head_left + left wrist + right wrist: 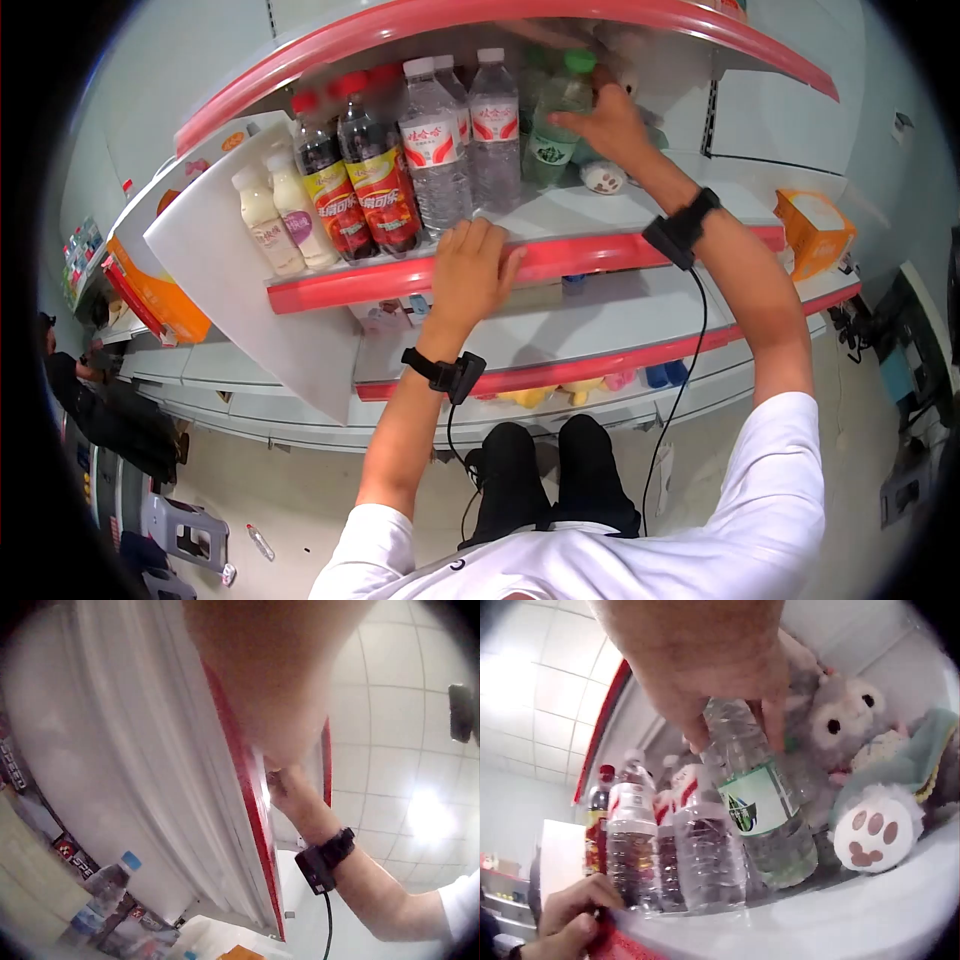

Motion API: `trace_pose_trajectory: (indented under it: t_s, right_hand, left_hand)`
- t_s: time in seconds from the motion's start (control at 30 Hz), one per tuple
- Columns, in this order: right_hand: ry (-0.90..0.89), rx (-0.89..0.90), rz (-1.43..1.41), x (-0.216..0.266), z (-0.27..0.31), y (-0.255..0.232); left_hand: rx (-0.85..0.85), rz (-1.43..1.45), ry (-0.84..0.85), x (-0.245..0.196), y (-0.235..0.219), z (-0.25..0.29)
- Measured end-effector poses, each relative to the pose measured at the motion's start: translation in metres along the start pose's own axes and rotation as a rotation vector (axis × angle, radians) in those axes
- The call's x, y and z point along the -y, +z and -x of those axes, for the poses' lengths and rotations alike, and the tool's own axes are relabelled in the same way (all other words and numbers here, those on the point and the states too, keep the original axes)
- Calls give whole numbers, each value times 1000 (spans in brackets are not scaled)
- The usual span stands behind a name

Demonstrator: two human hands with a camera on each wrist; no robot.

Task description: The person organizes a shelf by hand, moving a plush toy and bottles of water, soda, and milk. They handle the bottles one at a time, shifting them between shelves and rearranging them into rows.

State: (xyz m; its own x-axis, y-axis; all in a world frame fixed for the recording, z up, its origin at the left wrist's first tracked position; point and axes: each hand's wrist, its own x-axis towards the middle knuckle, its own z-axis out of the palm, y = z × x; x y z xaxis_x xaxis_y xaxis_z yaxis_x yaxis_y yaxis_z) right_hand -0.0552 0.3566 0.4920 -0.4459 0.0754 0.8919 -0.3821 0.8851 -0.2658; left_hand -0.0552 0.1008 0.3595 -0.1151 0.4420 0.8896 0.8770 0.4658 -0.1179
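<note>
My right hand (618, 128) grips the upper part of a clear bottle with a green cap and green label (553, 150). In the right wrist view, thumb and fingers of this hand (705, 664) lie on either side of the neck of the bottle (759, 806), which leans slightly; the hand hides its cap. My left hand (468, 275) holds the red front edge (590, 255) of the same shelf, its fingers bent over the top, also visible in the right wrist view at the lower left (577, 911).
Left of the green-labelled bottle stand water bottles (432, 160), dark cola bottles (385, 190) and two pale drinks (268, 225). A grey plush toy (844, 720) with a white paw (877, 827) sits right beside it. The upper shelf's red edge (430, 22) overhangs. An orange box (815, 235) is at right.
</note>
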Motion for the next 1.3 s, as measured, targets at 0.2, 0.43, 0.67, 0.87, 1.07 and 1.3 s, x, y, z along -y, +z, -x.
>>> trace_pose_trajectory:
  t_s: [0.2, 0.43, 0.67, 0.87, 1.07, 1.3]
  right_hand:
    - [-67, -93, -257, 70, 83, -113]
    - [351, 260, -765, 124, 206, -228]
    - [204, 379, -264, 92, 275, -168]
    - [328, 469, -131, 16, 299, -93]
    - [234, 420, -83, -33, 284, -56]
    - [270, 462, 14, -87, 277, -26]
  left_hand:
    - [-9, -29, 2, 1, 2, 1]
    - [11, -11, -32, 0, 2, -1]
    - [32, -10, -35, -2, 0, -1]
    - [47, -13, -28, -3, -1, -2]
    - [50, -34, -21, -4, 0, 0]
    - [21, -31, 8, -5, 2, -2]
